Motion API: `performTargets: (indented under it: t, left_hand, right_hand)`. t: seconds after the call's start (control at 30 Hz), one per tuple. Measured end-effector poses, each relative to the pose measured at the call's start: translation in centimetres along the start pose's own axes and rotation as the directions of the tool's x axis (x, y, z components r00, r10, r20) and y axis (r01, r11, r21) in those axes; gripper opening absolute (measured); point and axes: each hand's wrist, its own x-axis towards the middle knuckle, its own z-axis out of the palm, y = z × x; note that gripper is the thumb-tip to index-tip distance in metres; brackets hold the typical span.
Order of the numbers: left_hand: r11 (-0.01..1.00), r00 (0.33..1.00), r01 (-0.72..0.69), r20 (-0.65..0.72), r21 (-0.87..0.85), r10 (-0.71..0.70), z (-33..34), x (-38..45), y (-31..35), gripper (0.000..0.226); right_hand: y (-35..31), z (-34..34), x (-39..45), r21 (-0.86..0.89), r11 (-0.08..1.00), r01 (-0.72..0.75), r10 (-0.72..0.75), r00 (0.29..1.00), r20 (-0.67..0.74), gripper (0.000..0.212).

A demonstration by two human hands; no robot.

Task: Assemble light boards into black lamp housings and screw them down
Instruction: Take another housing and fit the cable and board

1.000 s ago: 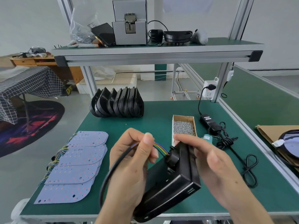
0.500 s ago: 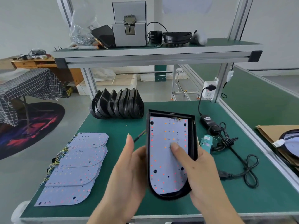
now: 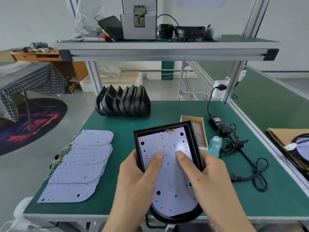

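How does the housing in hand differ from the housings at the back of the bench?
The held housing lies open side up with a light board seated in it; the back-row housings stand on edge, leaning together, with no boards visible. The left hand and right hand grip the held one, thumbs pressing its board; nothing touches the row. All are black.

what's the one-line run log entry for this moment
step: seat light board in black housing | left hand: holds housing, thumb on board | right hand: same | screws: none driven yet
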Motion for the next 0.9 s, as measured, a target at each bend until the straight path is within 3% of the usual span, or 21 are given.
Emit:
performTargets:
  t: [0.1, 0.27, 0.5, 0.63, 0.7, 0.9]
  left_hand:
    - [1.000, 1.000, 0.010, -0.023, -0.001, -0.010, -0.04, 0.22, 0.08, 0.034]
    - [0.999, 0.999, 0.026, -0.040, 0.020, -0.025, -0.06, 0.42, 0.04, 0.036]
    - [0.999, 0.994, 0.018, -0.106, 0.047, -0.013, 0.21, 0.45, 0.63, 0.046]
    - [0.997, 0.989, 0.012, -0.150, 0.071, -0.002, 0.15, 0.22, 0.79, 0.050]
    - [0.995, 0.986, 0.004, -0.165, 0.100, 0.012, 0.07, 0.03, 0.78, 0.051]
    - [0.993, 0.983, 0.005, -0.181, 0.119, 0.017, -0.02, -0.19, 0.78, 0.053]
  right_hand:
    - [-0.15, 0.10, 0.09, -0.051, 0.999, 0.019, -0.018, 1.000, 0.018, 0.044]
    - [-0.18, -0.13, 0.09, -0.059, 0.998, 0.014, -0.012, 1.000, 0.022, 0.042]
    - [-0.35, -0.07, -0.29, -0.005, 1.000, -0.017, 0.017, 0.998, 0.054, 0.033]
    - [-0.24, 0.27, -0.57, 0.067, 0.995, -0.077, 0.072, 0.994, 0.079, 0.014]
    - [-0.21, 0.44, -0.61, 0.111, 0.990, -0.093, 0.085, 0.994, 0.075, 0.027]
    - [-0.34, 0.49, -0.62, 0.083, 0.995, -0.055, 0.051, 0.998, 0.044, 0.021]
